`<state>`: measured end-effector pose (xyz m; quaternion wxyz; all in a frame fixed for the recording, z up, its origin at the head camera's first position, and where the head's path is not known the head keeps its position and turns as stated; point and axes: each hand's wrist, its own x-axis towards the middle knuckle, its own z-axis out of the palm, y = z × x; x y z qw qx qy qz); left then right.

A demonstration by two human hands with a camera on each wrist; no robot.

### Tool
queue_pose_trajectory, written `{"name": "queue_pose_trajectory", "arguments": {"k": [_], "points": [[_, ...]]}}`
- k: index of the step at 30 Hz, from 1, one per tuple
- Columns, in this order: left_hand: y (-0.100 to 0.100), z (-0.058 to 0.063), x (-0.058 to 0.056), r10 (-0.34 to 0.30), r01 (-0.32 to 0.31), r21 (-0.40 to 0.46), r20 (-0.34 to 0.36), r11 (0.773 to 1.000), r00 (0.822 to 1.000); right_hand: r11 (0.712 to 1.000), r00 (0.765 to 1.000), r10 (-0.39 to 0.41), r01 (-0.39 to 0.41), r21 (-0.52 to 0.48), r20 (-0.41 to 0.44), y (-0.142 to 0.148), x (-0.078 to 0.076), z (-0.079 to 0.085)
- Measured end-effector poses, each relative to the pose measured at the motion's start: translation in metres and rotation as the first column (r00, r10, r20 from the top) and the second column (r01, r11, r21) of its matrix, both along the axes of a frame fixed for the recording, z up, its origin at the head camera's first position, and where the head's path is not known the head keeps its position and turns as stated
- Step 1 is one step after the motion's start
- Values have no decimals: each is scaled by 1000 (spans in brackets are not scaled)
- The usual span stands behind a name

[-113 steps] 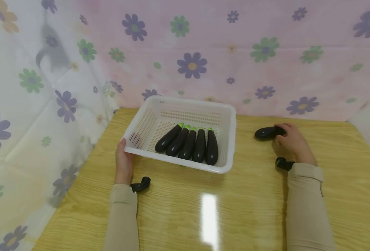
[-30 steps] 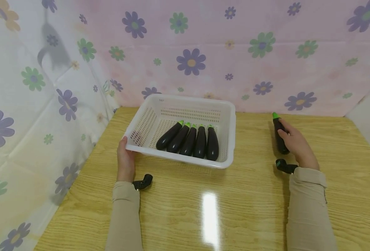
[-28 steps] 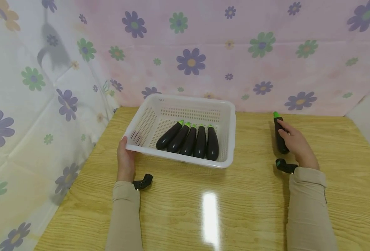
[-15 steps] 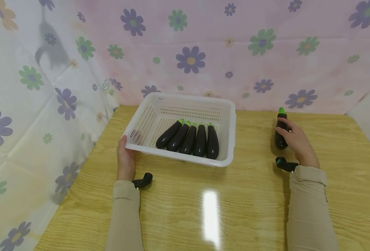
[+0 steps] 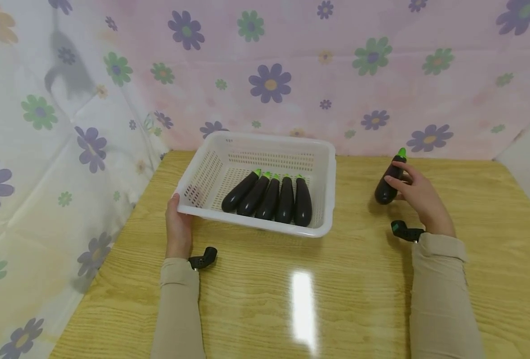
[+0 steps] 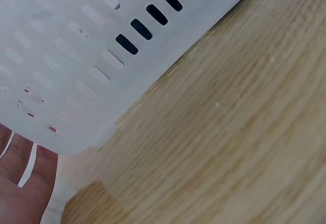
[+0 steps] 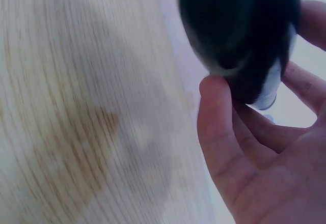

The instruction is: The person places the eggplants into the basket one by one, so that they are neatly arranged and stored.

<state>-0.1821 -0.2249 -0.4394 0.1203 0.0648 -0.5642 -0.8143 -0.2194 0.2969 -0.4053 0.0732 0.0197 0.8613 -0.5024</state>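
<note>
My left hand grips the left front corner of a white perforated plastic basket, thumb at the rim. In the left wrist view, its fingers lie against the outer wall. Several glossy dark eggplants with green stem ends lie side by side in the basket. Right of it, my right hand holds another eggplant between thumb and fingers. This one slants, green end toward the back wall and rounded end toward me and to the left. In the right wrist view the thumb presses its side.
A wood-grain table carries the basket, with a bright light reflection in front. Flowered cloth hangs behind and along the left side. Small black wrist cameras sit on both wrists.
The right hand's eggplant first lay sideways, then turned with its stem to the back. Now it is tilted, its rounded end swung leftward. The left hand and basket stay put.
</note>
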Motion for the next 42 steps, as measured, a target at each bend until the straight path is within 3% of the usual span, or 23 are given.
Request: {"name": "queue_pose_trajectory", "arguments": {"k": [14, 21, 26, 28, 34, 38, 40, 42], "points": [[-4, -4, 1, 14, -15, 36, 7, 999, 1000, 989, 1000, -11, 7, -148, -28, -16, -5, 8], [-2, -4, 1, 12, -12, 31, 9, 999, 1000, 966, 1000, -28, 26, -259, -5, -22, -5, 11], [-1, -3, 0, 9, -9, 35, 7, 999, 1000, 913, 999, -31, 37, -407, 21, -27, -3, 16], [-1, -3, 0, 7, -7, 41, 4, 999, 1000, 878, 999, -33, 40, -477, 22, -28, -3, 18], [-2, -3, -2, 2, -2, 34, -7, 999, 1000, 795, 999, -32, 3, -607, -36, -36, -1, 20], [-2, -3, -3, -2, 2, 25, 0, 1000, 1000, 769, 998, -24, -23, -639, -65, -44, 0, 24], [-2, -2, -3, 0, 0, 22, 4, 1000, 1000, 767, 997, -17, -37, -640, -78, -48, 0, 27], [-1, -2, -3, -1, 0, 19, 8, 1000, 1000, 785, 996, -10, -44, -618, -85, -51, 0, 31]]}}
